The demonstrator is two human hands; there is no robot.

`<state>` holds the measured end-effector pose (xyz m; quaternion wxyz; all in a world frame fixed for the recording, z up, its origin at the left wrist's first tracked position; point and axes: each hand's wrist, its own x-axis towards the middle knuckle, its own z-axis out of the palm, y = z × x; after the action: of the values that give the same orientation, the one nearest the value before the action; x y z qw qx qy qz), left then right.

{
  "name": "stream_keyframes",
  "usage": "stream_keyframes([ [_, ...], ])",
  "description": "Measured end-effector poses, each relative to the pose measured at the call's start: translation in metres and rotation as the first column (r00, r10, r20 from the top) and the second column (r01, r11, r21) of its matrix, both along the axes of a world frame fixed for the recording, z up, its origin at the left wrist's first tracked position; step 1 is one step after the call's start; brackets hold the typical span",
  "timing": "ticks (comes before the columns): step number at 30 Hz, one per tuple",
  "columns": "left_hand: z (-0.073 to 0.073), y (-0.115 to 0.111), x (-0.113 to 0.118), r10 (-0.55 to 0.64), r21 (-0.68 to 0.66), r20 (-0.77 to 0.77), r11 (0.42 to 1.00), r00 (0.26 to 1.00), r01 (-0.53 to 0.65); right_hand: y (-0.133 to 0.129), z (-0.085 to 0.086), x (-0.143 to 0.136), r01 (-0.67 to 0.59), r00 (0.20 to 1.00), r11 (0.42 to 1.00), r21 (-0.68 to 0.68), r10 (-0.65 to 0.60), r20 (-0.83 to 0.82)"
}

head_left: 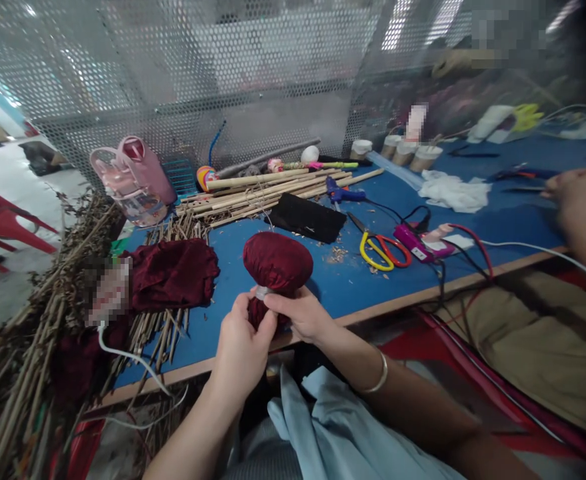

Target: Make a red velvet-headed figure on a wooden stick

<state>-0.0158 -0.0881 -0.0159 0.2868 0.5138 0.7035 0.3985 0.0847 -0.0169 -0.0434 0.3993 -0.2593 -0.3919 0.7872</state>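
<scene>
A stuffed maroon cloth bundle (277,260), round and smooth on top, stands upright at the table's front edge. Its gathered neck carries a pale, whitish band (263,291). My left hand (243,343) is closed on the neck from the left, fingers and thumb pinching around the cloth below the band. From the right, my right hand (305,317) grips the same neck, its thumb pressing at the band. The fingers behind the bundle are hidden. To the left lies more folded maroon cloth (175,273) on thin sticks.
Yellow-and-red scissors (385,252), a black cloth piece (307,217) and a blue glue gun (343,191) lie beyond my hands. Wooden sticks (263,190) stretch behind. A purple power strip (420,241) trails cables at right. Another person's hands (580,187) are at far right.
</scene>
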Motion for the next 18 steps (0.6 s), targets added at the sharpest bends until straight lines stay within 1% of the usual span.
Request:
stream_keyframes([
  [2, 0.000, 0.002, 0.001, -0.005, -0.001, 0.041, 1.000, 0.999, 0.005, -0.005, -0.001, -0.003, 0.022, 0.998, 0.998, -0.064, -0.026, -0.049],
  [4, 0.001, 0.003, -0.004, -0.046, -0.002, 0.128, 0.999, 0.991, 0.046, -0.009, -0.002, -0.005, 0.042, 0.997, 0.993, -0.107, -0.049, -0.063],
  [6, 0.002, 0.003, -0.016, -0.118, -0.037, 0.229, 0.991, 0.966, 0.130, -0.010, -0.005, -0.005, 0.041, 0.997, 0.991, -0.129, -0.048, -0.054],
  [7, 0.002, 0.002, -0.024, -0.141, -0.067, 0.253, 0.984, 0.957, 0.162, -0.010, -0.006, -0.004, 0.042, 0.998, 0.990, -0.137, -0.049, -0.048],
  [8, 0.001, 0.000, -0.033, -0.133, -0.105, 0.241, 0.981, 0.961, 0.162, -0.009, -0.007, -0.004, 0.047, 0.998, 0.988, -0.146, -0.053, -0.041],
  [9, 0.001, -0.003, -0.042, -0.080, -0.129, 0.182, 0.986, 0.980, 0.105, -0.008, -0.008, -0.004, 0.060, 0.997, 0.986, -0.155, -0.066, -0.036],
  [10, 0.001, -0.006, -0.049, 0.038, -0.106, 0.070, 0.994, 0.997, -0.031, -0.007, -0.009, -0.004, 0.078, 0.996, 0.983, -0.164, -0.084, -0.032],
  [11, 0.001, -0.009, -0.052, 0.190, -0.021, -0.054, 0.981, 0.980, -0.191, -0.006, -0.009, -0.004, 0.096, 0.994, 0.981, -0.170, -0.103, -0.030],
  [12, 0.002, -0.012, -0.053, 0.338, 0.126, -0.150, 0.939, 0.929, -0.321, -0.005, -0.009, -0.005, 0.106, 0.993, 0.979, -0.173, -0.113, -0.027],
  [13, 0.002, -0.014, -0.050, 0.427, 0.267, -0.197, 0.890, 0.883, -0.370, -0.005, -0.009, -0.006, 0.114, 0.993, 0.979, -0.168, -0.119, -0.023],
  [14, 0.002, -0.015, -0.043, 0.454, 0.376, -0.208, 0.855, 0.867, -0.357, -0.004, -0.009, -0.008, 0.115, 0.993, 0.981, -0.156, -0.119, -0.018],
  [15, 0.002, -0.014, -0.035, 0.383, 0.417, -0.207, 0.867, 0.900, -0.273, -0.005, -0.008, -0.009, 0.113, 0.993, 0.984, -0.137, -0.116, -0.012],
  [16, 0.001, -0.013, -0.025, 0.254, 0.367, -0.185, 0.914, 0.949, -0.173, -0.005, -0.007, -0.011, 0.110, 0.994, 0.987, -0.116, -0.111, -0.004],
  [17, -0.002, -0.010, -0.015, 0.120, 0.292, -0.149, 0.954, 0.982, -0.072, -0.006, -0.006, -0.013, 0.109, 0.994, 0.989, -0.096, -0.109, 0.004],
  [18, -0.004, -0.007, -0.007, 0.024, 0.211, -0.113, 0.977, 0.993, 0.000, -0.006, -0.005, -0.014, 0.113, 0.994, 0.990, -0.080, -0.112, 0.013],
])
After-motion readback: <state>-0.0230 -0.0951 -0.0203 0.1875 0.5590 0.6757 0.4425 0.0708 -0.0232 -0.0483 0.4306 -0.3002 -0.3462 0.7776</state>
